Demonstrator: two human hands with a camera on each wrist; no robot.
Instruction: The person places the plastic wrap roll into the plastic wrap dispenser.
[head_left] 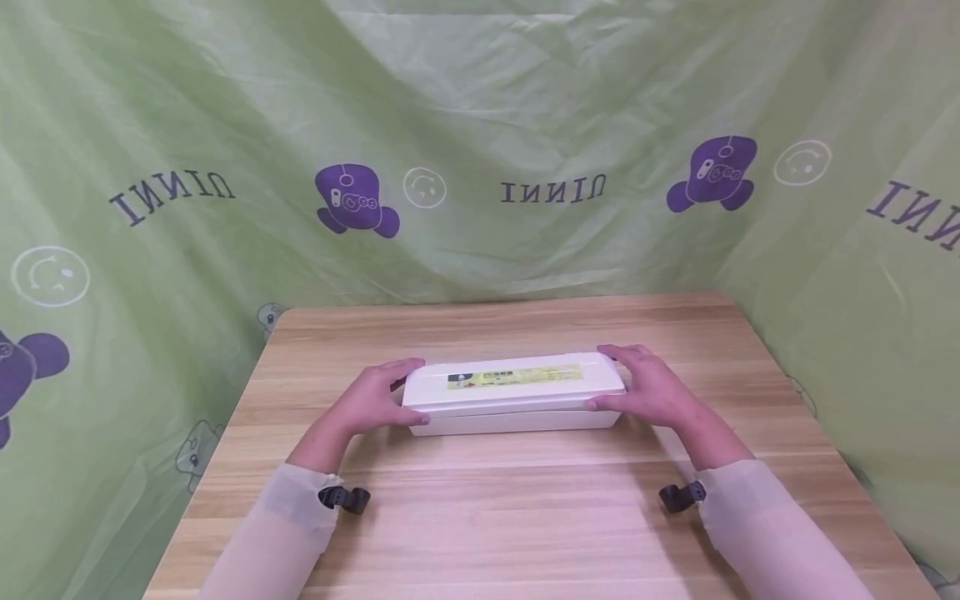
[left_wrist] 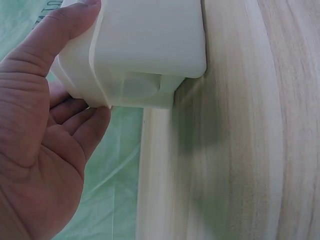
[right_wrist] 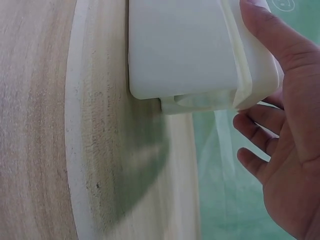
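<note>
A long white plastic box (head_left: 517, 422) stands on the table with a white lid (head_left: 600, 377) on top. The lid bears a yellow-green printed label (head_left: 517, 377). At its left end my left hand (head_left: 372, 400) grips the lid, thumb on the near side and fingers round the far side. My right hand (head_left: 651, 390) holds the opposite end in the same way. In the left wrist view, the thumb of the left hand (left_wrist: 45, 130) lies along the lid's rim. The right wrist view shows the right hand (right_wrist: 295, 130) with some fingertips off the plastic. What the box contains is hidden.
The wood-grain table (head_left: 495, 517) has its back edge against a green curtain (head_left: 480, 100) printed with purple figures and smiley faces. More curtain hangs along both sides. A black strap mount (head_left: 348, 498) is at the left wrist, another (head_left: 681, 497) at the right.
</note>
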